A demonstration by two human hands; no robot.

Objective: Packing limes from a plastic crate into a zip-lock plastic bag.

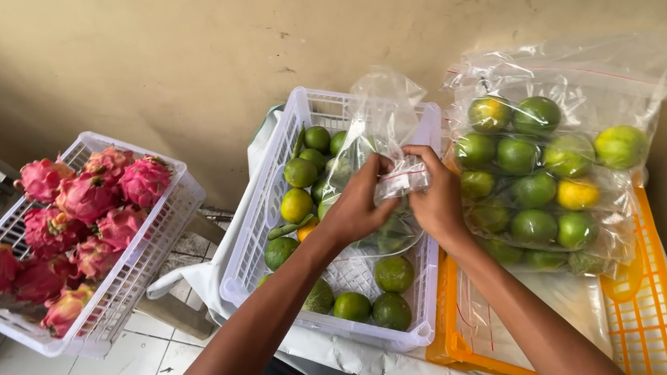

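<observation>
The left hand (354, 206) and right hand (438, 198) meet with fingers pinched shut on the top edge of a clear plastic bag (382, 131) (green citrus shows inside it). Under both hands sits the white basket (267, 216) of loose green oranges (352, 305). Just right of the right hand lie filled bags of oranges (545, 172) on an orange crate (640, 317). Well left of the left hand stands a basket of dragon fruit (86, 204).
</observation>
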